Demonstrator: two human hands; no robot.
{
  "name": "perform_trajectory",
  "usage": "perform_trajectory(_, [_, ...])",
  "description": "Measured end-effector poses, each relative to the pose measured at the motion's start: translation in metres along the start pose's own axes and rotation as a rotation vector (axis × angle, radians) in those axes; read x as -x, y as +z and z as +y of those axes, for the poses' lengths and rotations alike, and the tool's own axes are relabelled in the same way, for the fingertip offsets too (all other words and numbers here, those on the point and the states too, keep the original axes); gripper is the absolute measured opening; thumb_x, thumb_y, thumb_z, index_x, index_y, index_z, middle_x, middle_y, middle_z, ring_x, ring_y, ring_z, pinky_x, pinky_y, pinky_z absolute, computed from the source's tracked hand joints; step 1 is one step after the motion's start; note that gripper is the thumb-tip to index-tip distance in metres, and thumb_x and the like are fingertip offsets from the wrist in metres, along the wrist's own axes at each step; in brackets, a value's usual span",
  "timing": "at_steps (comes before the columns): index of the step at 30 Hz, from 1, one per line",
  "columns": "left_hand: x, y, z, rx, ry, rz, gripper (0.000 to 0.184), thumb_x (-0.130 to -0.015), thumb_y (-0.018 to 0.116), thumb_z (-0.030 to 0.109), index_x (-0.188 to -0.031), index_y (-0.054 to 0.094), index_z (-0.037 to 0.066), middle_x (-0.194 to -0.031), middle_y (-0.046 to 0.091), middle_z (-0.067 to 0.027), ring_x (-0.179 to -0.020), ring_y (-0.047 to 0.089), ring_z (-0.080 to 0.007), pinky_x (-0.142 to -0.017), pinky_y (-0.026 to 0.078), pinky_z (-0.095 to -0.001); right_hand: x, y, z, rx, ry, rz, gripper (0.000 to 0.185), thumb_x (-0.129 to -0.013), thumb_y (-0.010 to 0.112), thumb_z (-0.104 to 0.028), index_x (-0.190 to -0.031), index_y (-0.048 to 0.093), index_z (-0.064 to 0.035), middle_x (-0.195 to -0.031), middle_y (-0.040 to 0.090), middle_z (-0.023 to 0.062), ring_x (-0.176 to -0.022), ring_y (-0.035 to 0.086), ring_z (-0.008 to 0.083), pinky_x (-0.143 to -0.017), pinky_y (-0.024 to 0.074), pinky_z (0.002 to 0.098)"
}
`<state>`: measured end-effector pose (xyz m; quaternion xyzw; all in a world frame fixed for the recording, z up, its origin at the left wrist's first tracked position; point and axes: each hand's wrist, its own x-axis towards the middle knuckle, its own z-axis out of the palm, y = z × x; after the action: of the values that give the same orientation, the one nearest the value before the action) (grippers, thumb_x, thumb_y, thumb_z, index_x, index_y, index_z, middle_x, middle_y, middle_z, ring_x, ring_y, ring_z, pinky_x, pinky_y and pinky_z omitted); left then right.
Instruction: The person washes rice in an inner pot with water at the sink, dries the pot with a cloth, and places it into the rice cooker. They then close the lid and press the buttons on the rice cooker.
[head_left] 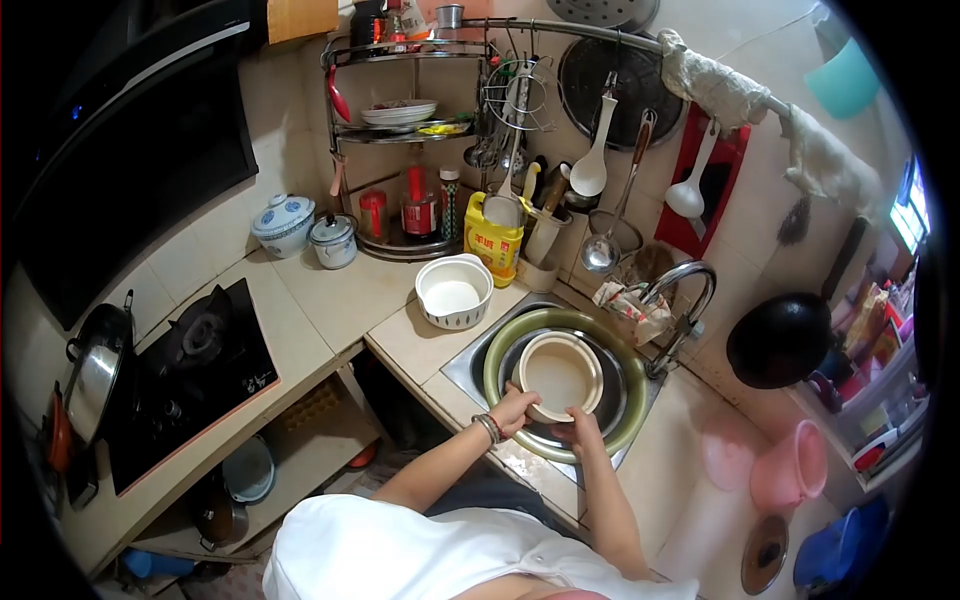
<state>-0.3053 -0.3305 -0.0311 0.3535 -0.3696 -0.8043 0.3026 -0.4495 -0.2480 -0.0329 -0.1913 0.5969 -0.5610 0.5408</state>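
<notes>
At the left of the frame we see the black hob set into the counter, with a lidded wok at its far left edge. Toward the upper middle, two lidded white pots stand near the corner rack. At the centre, a white patterned pot sits upright on the counter, just beside the sink, with a yellow bottle standing behind it.

Right of centre, a green basin fills most of the sink, and a round metal vessel shows inside it. Our cream bowl is over the middle of these, its mouth turned up toward us. Our left hand is clamped on its lower-left edge; our right hand grips its lower-right edge. We cannot tell whether the bowl touches the metal below or holds any water.

We judge the step in hand to be washing or rinsing the bowl. The next move seems to call for a firm grip from both hands, since a wet rim could slip, and for tilting the bowl clear of the basin's edge. Farther right, the tap arches beside a cloth; we cannot tell if it runs.
</notes>
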Motion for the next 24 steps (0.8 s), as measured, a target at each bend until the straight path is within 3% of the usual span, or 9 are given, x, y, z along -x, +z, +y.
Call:
perform_trajectory(1, [-0.003, -0.002, -0.003, 0.003, -0.014, 0.015, 0.054, -0.069, 0.054, 0.005, -0.112, 0.021, 0.008, -0.112, 0.036, -0.0135, -0.101, 0.044, -0.0261, -0.073, 0.040, -0.0504, -0.001, -0.002, 0.002, 0.008, -0.002, -0.005, 0.036, -0.073, 0.048, -0.019, -0.100, 0.047, 0.0046, -0.084, 0.056, 0.0171, -0.068, 0.059, 0.0262, -0.054, 0.0510, 0.0331])
perform_trajectory(5, [-0.010, -0.007, -0.008, 0.076, -0.012, -0.055, 0.054, -0.069, 0.053, 0.005, -0.112, 0.021, 0.009, -0.112, 0.035, -0.0127, -0.102, 0.043, -0.0257, -0.076, 0.037, -0.0519, -0.003, -0.003, 0.003, -0.007, 0.012, 0.010, 0.036, -0.073, 0.048, -0.020, -0.101, 0.047, 0.0042, -0.084, 0.056, 0.0168, -0.067, 0.059, 0.0262, -0.052, 0.0507, 0.0324])
perform_trajectory(22, [0.006, 0.004, 0.004, 0.117, -0.004, -0.003, 0.053, -0.069, 0.053, 0.005, -0.112, 0.023, 0.009, -0.110, 0.038, -0.0134, -0.097, 0.047, -0.0267, -0.070, 0.042, -0.0465, -0.001, -0.002, 0.005, -0.001, 0.022, 0.052, 0.037, -0.072, 0.050, -0.018, -0.102, 0.046, 0.0035, -0.082, 0.055, 0.0161, -0.064, 0.058, 0.0255, -0.049, 0.0515, 0.0317])
perform_trajectory(24, [0.011, 0.005, 0.011, 0.108, -0.008, -0.091, 0.053, -0.069, 0.053, 0.005, -0.112, 0.022, 0.009, -0.111, 0.038, -0.0133, -0.096, 0.048, -0.0266, -0.070, 0.042, -0.0466, -0.002, -0.002, 0.001, 0.006, 0.033, 0.036, 0.037, -0.072, 0.050, -0.018, -0.102, 0.046, 0.0026, -0.083, 0.055, 0.0161, -0.065, 0.058, 0.0257, -0.049, 0.0515, 0.0318])
